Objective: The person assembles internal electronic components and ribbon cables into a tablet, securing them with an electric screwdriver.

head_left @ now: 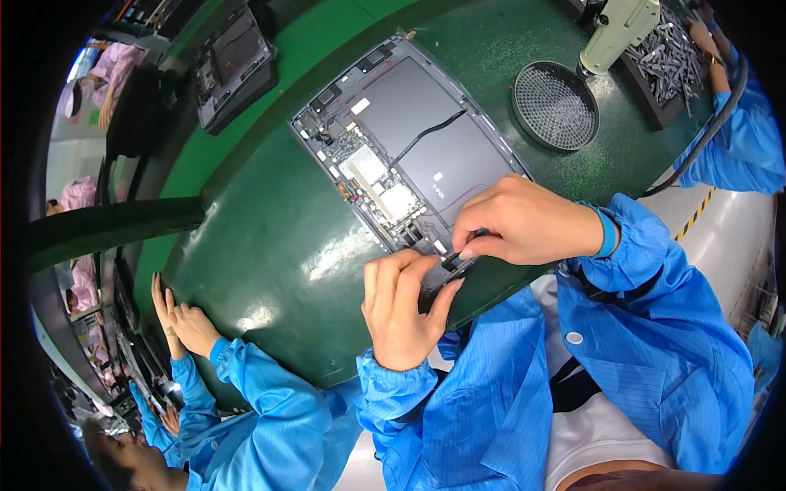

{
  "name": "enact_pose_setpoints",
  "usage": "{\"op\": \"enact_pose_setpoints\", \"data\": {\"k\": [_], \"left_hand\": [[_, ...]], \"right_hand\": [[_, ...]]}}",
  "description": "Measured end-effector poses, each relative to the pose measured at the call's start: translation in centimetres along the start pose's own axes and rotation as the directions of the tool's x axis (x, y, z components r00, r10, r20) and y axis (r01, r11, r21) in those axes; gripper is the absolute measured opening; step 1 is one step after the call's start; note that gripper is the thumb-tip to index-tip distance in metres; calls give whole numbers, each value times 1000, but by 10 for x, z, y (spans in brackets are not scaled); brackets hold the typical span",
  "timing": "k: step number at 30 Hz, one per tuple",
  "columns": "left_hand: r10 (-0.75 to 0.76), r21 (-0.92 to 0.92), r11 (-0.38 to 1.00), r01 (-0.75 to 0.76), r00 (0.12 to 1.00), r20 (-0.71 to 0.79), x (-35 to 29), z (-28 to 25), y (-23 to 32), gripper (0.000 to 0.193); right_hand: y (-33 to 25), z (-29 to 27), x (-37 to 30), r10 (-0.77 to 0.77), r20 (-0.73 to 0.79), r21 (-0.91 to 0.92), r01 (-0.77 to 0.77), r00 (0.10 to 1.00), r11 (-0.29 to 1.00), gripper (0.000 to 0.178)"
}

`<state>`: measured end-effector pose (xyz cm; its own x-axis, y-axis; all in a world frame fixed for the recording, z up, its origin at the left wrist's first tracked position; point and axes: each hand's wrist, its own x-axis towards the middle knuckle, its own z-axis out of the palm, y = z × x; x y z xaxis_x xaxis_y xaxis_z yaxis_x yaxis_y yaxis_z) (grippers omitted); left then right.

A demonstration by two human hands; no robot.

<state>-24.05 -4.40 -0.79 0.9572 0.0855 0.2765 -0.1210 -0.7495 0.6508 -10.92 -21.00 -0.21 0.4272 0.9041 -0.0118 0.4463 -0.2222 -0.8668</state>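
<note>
An opened tablet-like device [442,164] lies on the green table in front of me, its inside facing up. It shows a circuit board [378,184], a large flat dark-grey battery [483,155] and a black ribbon cable [430,135] across it. My left hand [401,307] is closed round the device's near corner, with thumb and fingers on either side. At that same corner, my right hand [524,225] pinches with thumb and forefinger. Whatever sits in that pinch is small, dark and mostly hidden by the fingers.
A round black tray [521,114] of small parts stands beyond my right hand. Near it are a pale tool body [616,33] and a black bin [648,102] of grey pieces. Another opened device [233,65] lies far left. Co-workers' hands [192,327] rest at the table's left.
</note>
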Motion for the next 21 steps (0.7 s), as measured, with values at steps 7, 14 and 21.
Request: {"op": "enact_pose_setpoints", "data": {"k": [7,14,21], "left_hand": [[9,30,1000,-10,999,46,7,8,7,42],[72,163,984,-75,997,28,3,16,3,38],[112,183,976,-115,993,27,9,14,9,35]], "right_hand": [[2,-4,-1,-70,-5,-114,69,998,991,12],[-7,-23,-13,-143,-229,-113,120,963,986,10],[41,-96,-21,-187,-982,-190,175,-35,966,63]]}}
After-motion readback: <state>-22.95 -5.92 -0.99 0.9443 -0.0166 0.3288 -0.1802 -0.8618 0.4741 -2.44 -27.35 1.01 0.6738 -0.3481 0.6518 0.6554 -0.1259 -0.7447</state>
